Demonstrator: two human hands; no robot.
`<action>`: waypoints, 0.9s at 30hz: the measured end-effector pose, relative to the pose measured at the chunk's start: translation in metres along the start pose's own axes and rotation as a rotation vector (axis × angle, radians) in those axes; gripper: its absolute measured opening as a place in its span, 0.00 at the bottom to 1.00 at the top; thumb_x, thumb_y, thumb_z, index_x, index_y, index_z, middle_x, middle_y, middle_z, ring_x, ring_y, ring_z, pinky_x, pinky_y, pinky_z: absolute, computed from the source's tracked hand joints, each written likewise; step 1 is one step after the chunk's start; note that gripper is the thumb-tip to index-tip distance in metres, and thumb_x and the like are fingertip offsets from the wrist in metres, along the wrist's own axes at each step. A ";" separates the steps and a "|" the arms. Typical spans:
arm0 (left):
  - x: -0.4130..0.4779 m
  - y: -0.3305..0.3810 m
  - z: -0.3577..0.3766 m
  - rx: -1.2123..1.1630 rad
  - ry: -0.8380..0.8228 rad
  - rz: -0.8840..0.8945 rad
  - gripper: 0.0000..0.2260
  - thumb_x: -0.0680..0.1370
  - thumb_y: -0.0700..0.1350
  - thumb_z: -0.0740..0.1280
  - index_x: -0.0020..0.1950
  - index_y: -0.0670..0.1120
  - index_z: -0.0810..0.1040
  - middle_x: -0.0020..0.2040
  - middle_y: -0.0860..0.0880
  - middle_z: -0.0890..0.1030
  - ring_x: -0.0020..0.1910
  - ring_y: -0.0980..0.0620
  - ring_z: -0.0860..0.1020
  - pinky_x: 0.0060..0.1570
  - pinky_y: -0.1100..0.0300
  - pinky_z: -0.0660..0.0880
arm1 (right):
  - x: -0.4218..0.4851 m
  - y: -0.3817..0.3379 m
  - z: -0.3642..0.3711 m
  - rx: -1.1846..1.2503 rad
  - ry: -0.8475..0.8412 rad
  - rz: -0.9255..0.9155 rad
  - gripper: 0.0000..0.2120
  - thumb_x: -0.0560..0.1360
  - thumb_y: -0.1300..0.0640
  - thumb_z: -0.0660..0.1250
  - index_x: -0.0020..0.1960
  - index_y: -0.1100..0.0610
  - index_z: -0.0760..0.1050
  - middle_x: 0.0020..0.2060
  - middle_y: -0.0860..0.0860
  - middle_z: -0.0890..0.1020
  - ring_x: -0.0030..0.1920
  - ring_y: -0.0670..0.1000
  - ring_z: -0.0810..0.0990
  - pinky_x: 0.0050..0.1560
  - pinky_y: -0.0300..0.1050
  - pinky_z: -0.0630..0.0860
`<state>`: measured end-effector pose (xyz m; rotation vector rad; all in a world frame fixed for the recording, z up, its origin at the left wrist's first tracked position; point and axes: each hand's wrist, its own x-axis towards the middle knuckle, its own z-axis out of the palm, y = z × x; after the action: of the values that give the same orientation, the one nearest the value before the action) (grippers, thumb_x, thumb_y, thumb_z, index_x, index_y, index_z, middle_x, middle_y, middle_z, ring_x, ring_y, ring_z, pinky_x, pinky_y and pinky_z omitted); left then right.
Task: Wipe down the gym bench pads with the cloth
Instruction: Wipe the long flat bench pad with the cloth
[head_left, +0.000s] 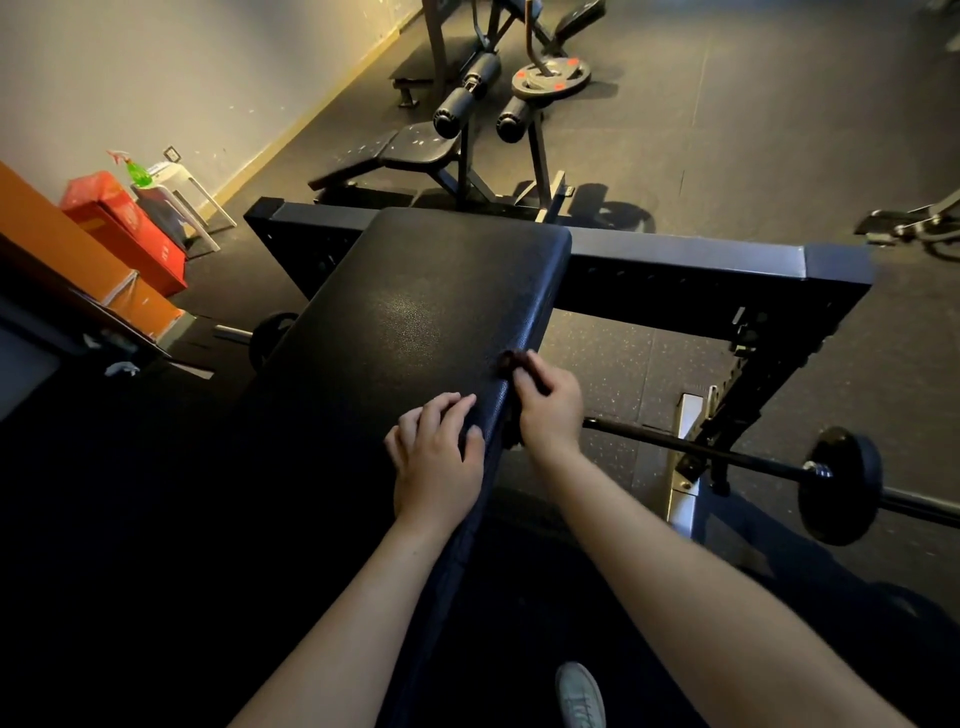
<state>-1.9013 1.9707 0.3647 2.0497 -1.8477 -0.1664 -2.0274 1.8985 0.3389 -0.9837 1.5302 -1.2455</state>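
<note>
We are working with bare hands: the left hand (436, 457) and the right hand (550, 410) are both showing short, rounded fingers. Our forearms (332, 623) are showing uncovered all the way to the lower edge of the view. On one foot we are wearing a pale grey lace-up shoe (581, 693) with a rounded toe, its laces in the same pale tone. The leg above it is disappearing in deep shadow, so its clothing we cannot tell

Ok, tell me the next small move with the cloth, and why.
Probably slide the right hand and the cloth it grips along the right edge of the bench pad, toward its far end. The cloth sits partway up that edge, and the left hand rests on the pad beside it.
</note>
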 end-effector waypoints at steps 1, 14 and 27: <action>-0.001 -0.001 -0.001 0.001 0.006 0.006 0.18 0.81 0.52 0.62 0.71 0.56 0.74 0.69 0.57 0.73 0.69 0.53 0.65 0.71 0.49 0.57 | 0.015 -0.004 0.002 0.004 0.020 0.012 0.15 0.80 0.53 0.67 0.65 0.51 0.80 0.53 0.49 0.80 0.54 0.46 0.79 0.62 0.47 0.76; 0.037 0.020 0.012 -0.022 -0.024 -0.007 0.18 0.80 0.51 0.65 0.70 0.55 0.76 0.67 0.56 0.74 0.67 0.51 0.66 0.69 0.49 0.57 | -0.008 0.000 -0.003 -0.027 -0.034 -0.033 0.16 0.78 0.58 0.70 0.65 0.54 0.80 0.53 0.48 0.77 0.52 0.39 0.76 0.52 0.23 0.67; 0.073 0.036 0.018 -0.010 -0.059 -0.032 0.18 0.82 0.51 0.61 0.72 0.57 0.73 0.71 0.56 0.71 0.69 0.52 0.64 0.70 0.49 0.57 | 0.036 -0.010 -0.005 -0.009 -0.038 -0.016 0.17 0.79 0.56 0.69 0.67 0.51 0.78 0.54 0.48 0.76 0.54 0.45 0.76 0.58 0.37 0.70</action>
<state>-1.9310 1.8937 0.3727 2.0903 -1.8454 -0.2470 -2.0413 1.8637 0.3438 -1.0218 1.5024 -1.2246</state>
